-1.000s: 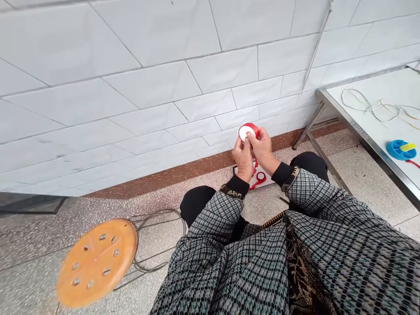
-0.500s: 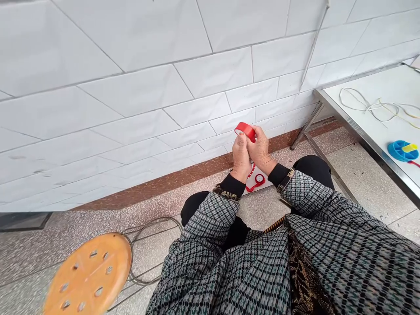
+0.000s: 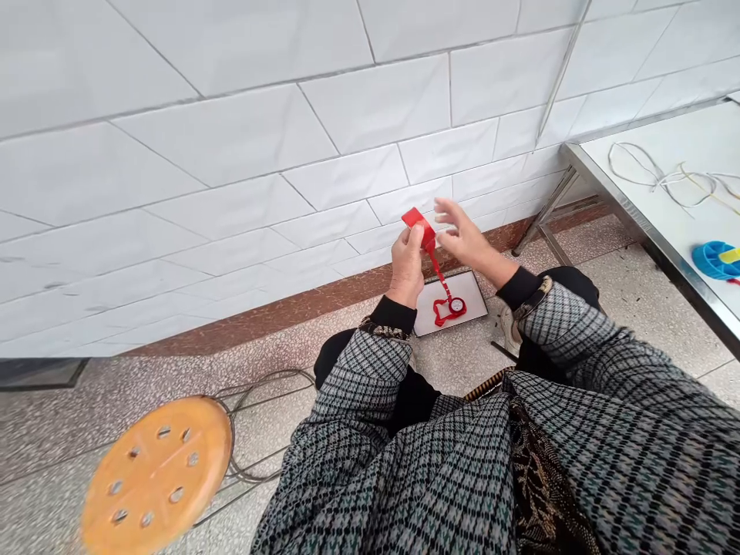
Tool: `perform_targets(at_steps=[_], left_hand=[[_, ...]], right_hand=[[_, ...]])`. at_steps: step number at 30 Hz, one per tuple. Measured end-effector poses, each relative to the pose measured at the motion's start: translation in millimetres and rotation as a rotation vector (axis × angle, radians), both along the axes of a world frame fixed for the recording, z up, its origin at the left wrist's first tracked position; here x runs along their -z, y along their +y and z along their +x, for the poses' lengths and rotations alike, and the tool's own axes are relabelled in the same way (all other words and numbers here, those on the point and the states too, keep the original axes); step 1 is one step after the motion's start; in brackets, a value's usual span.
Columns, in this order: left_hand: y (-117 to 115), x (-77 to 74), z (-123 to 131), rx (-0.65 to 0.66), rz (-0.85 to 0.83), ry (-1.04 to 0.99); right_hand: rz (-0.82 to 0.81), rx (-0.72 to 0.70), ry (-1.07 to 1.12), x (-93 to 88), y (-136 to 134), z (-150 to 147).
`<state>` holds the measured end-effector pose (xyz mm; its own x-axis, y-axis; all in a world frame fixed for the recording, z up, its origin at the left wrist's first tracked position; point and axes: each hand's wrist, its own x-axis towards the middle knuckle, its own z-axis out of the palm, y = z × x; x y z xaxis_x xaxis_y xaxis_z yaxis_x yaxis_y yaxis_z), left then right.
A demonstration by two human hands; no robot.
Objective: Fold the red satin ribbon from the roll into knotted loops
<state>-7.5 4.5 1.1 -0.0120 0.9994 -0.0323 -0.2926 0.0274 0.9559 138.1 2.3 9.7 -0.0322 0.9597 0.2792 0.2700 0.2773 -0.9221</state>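
Note:
My left hand (image 3: 406, 262) is closed on a red tape roll (image 3: 417, 221), held up edge-on in front of the white tiled wall. A red strip (image 3: 438, 270) hangs from the roll down to a red spool (image 3: 452, 308) lying on a white tray (image 3: 477, 289) on the floor. Just right of the roll, my right hand (image 3: 465, 235) is off it with its fingers spread and blurred by motion, holding nothing. Both forearms are in checked sleeves with black cuffs.
An orange round stool (image 3: 156, 472) with a wire frame stands at the lower left. A steel table (image 3: 653, 216) at the right carries pale cords (image 3: 659, 177) and a blue reel (image 3: 715, 258). My dark-trousered knees frame the tray on the speckled floor.
My right hand let go of the roll and moved right, fingers opening. The left hand kept the roll and turned it edge-on. The red strip down to the spool came into full view.

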Motion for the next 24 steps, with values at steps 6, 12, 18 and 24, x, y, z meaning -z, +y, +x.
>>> perform_targets(at_steps=[6,12,18,24], left_hand=[[-4.1,4.6,-7.2,0.199,-0.021,-0.015],[-3.8,12.7,5.4,0.316,-0.057,-0.068],[-8.9,15.2,18.3,0.386,-0.004,-0.11],[-11.8,19.1,22.6,0.341,0.068,-0.029]], right_hand=[[-0.124,-0.381,-0.073,-25.0,19.6,42.0],[-0.124,-0.286,-0.115,-22.6,9.4,35.4],[-0.053,-0.076,-0.021,-19.0,11.5,40.3],[0.017,0.014,-0.006,-12.1,13.5,41.4]])
